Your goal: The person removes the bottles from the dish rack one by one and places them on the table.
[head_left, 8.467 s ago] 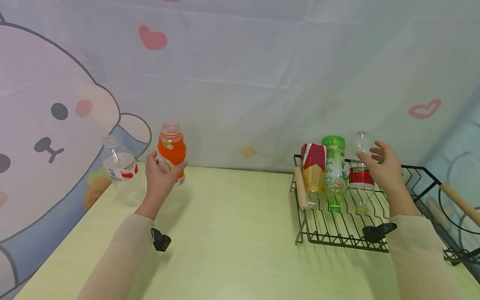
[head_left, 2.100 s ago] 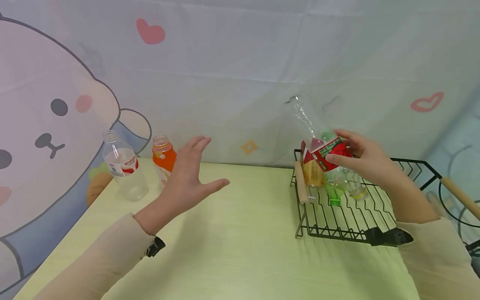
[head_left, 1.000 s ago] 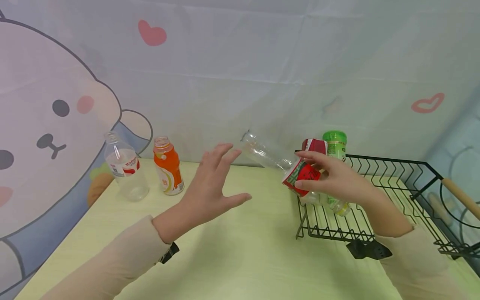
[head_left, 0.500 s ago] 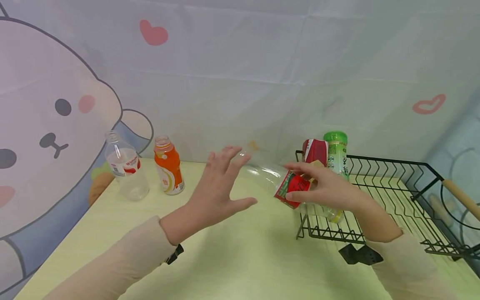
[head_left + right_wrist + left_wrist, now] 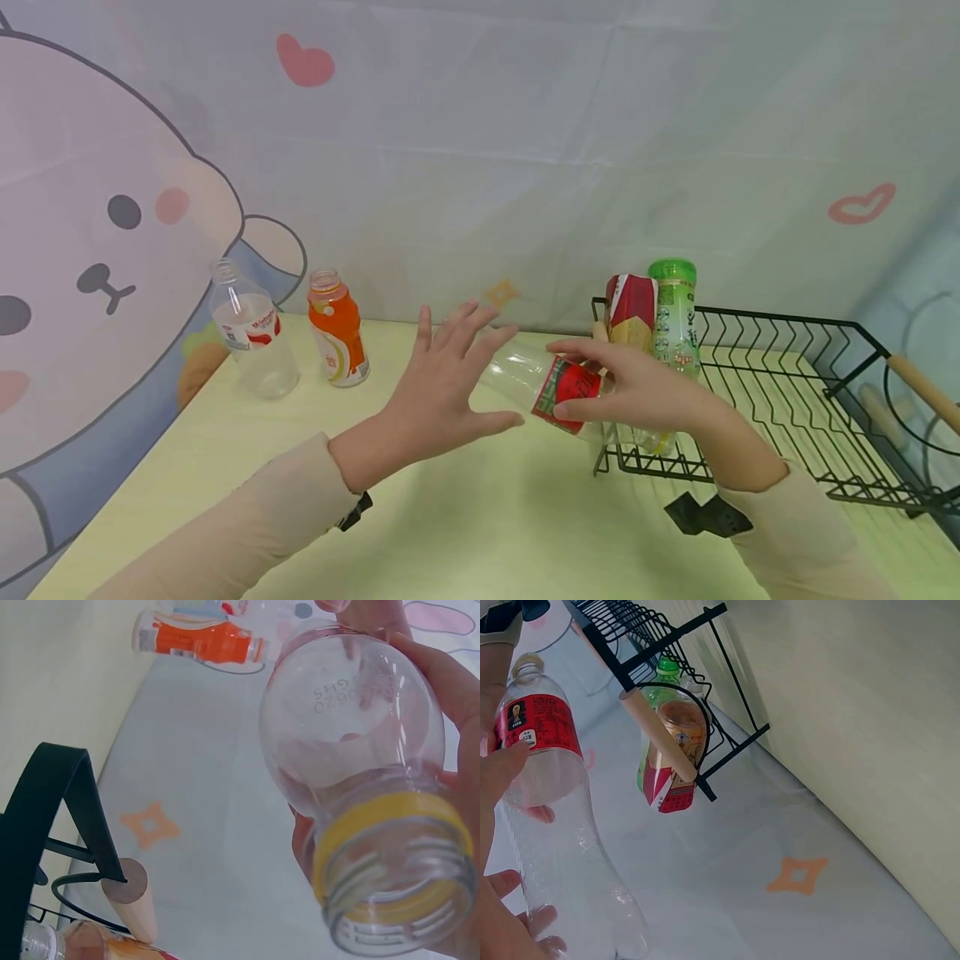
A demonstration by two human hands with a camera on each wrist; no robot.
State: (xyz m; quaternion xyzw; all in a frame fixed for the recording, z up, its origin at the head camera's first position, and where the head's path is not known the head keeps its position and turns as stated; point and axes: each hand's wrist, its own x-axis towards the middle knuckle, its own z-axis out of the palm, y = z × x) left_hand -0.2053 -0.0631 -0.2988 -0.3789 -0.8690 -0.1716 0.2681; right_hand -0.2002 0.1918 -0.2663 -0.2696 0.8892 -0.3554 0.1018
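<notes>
My right hand (image 5: 645, 387) grips a clear plastic bottle (image 5: 551, 392) round its red and green label. The bottle is tilted, its base up and left, its uncapped neck with a yellow ring down and right over the rack's corner. In the right wrist view the open mouth of the bottle (image 5: 345, 712) faces the camera. My left hand (image 5: 435, 400) has its fingers spread beside the base end. In the left wrist view its fingers show through and beside the bottle (image 5: 562, 802); whether they touch it I cannot tell.
A black wire rack (image 5: 780, 316) with wooden handles stands at the right. In it lean a green-capped bottle (image 5: 675, 308) and a red and yellow bottle (image 5: 632, 308), both neck down. At the left stand an orange-sleeved bottle (image 5: 335, 329) and a clear bottle (image 5: 251, 333).
My left hand has released the orange-sleeved bottle on the table and moved right. My right hand has lifted the red-labelled bottle from the rack, carried it left and tipped it lower towards the left hand.
</notes>
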